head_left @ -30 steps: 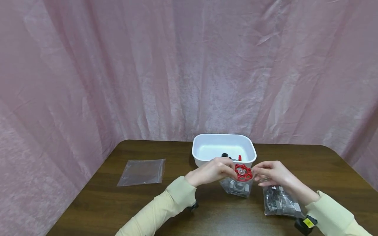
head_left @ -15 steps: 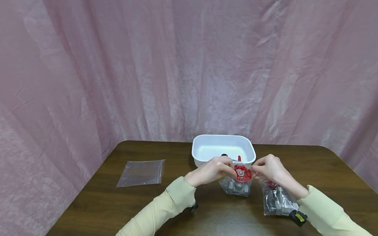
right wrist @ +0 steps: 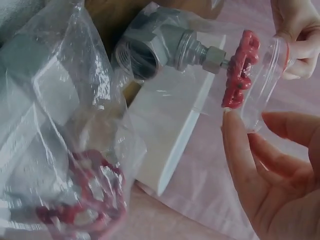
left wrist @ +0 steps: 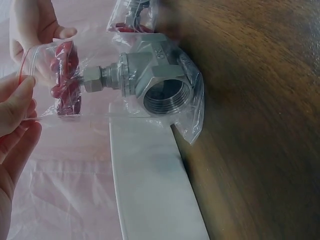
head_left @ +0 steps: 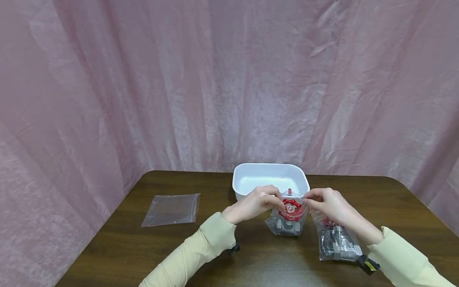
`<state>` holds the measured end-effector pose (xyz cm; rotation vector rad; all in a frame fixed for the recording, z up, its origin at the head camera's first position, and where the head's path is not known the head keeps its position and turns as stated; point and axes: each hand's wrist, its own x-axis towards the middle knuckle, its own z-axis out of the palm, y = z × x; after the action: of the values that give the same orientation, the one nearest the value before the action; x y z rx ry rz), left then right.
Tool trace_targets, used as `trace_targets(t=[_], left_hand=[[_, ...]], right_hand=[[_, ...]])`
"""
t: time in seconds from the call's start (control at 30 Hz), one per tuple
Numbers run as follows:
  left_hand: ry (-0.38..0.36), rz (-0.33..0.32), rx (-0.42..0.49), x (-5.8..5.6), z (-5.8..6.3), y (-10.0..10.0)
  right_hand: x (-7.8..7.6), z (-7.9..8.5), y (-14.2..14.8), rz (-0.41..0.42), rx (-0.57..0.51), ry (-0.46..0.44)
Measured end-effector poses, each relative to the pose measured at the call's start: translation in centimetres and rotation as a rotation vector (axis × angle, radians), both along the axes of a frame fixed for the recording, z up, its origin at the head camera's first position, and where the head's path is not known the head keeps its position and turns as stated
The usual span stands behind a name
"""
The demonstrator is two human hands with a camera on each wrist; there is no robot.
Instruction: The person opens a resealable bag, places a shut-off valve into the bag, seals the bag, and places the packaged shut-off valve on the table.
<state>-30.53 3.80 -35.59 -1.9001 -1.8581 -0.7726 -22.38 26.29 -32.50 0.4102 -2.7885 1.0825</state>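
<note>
Bagged valve (head_left: 288,226) shifted slightly left since earlier frame; now sits just in front of white tub (head_left: 270,171). Left hand (head_left: 254,204) pinches one side of bag mouth (right wrist: 270,82); right hand (head_left: 329,205) seems to pinch opposite side. Possible trouble: film slipping from fingers, valve tipping against tub; red handwheel (left wrist: 65,77) snagging, hard tug splitting film; right hand knocking second bagged valve (head_left: 338,244), front-right of tub.

L fingers (left wrist: 24,147) pinched, R fingers (right wrist: 239,155) curled opp.
</note>
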Motion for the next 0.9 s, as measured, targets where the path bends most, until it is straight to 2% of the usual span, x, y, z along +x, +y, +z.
trace_targets(t=[0.17,0.27,0.33,0.43,0.5,0.7,0.77,0.9], left_hand=[[-0.009,0.01,-0.009,0.0,0.1,0.0],[-0.016,0.014,-0.011,0.0,0.2,-0.1],[-0.022,0.019,-0.011,0.1,0.2,-0.1],[-0.039,0.026,-0.01,0.2,0.1,-0.3],[-0.052,0.028,-0.011,0.2,0.1,-0.3],[-0.058,0.037,0.003,0.5,0.4,-0.6],[-0.057,0.037,0.015,0.5,0.6,-0.7],[-0.072,0.036,0.032,0.4,1.3,-1.0]], right_hand=[[0.1,0.2,0.3,0.159,0.092,0.144],[0.0,0.2,0.5,0.264,0.126,0.173],[-0.1,0.2,0.7,0.299,0.153,0.18],[-0.5,0.1,0.9,0.312,0.193,0.186],[-0.7,-0.2,1.0,0.318,0.195,0.222],[-1.4,-0.7,1.4,0.397,0.163,0.461],[-1.6,-0.6,1.5,0.408,0.163,0.515],[-1.7,0.0,1.6,0.381,0.157,0.534]])
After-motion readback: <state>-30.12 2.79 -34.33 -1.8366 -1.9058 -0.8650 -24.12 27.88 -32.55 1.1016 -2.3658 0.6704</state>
